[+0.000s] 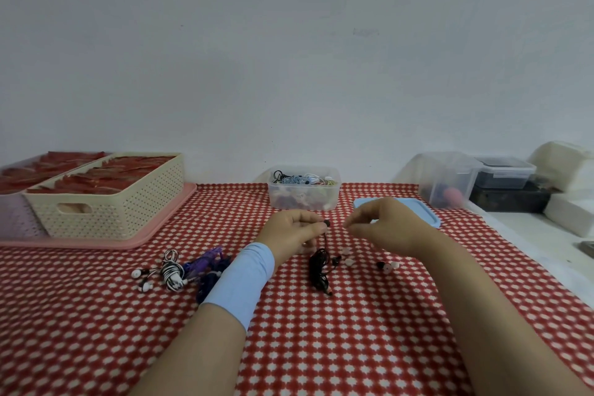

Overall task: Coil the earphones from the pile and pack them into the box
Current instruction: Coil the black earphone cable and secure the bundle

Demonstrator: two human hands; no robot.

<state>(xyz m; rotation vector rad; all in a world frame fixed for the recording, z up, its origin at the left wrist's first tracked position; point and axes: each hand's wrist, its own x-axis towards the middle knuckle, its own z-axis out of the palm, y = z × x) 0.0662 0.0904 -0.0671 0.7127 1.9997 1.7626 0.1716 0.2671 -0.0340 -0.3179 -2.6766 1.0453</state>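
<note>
Nearest in, the red-and-white checked tablecloth (321, 347), with both forearms reaching over it and a pale blue wristband (239, 280) on the left one. The left hand (295, 231) is up off the cloth, thumb and forefinger pinching one bud of the black earphones (319, 270). The cord drops straight down to a loose black bundle lying on the cloth at the hand's 6 o'clock.

At its 3 o'clock is the right hand (382, 228), also raised, fingertips drawn together and pointing at that bud but apart from it (too blurred, so I cannot tell whether it grips anything). A few small pale ear tips (348, 262) lie on the cloth below it.

Out at 9 o'clock from the bundle sits the pile (180, 270), a black-and-white set and a purple tangle. Further back at 12 o'clock is the clear box (303, 193), coiled earphones inside, with its blue lid (427, 215) flat at 2 o'clock. Far off at 10 o'clock, a cream basket (106, 199) stands on a pink tray (160, 228).
</note>
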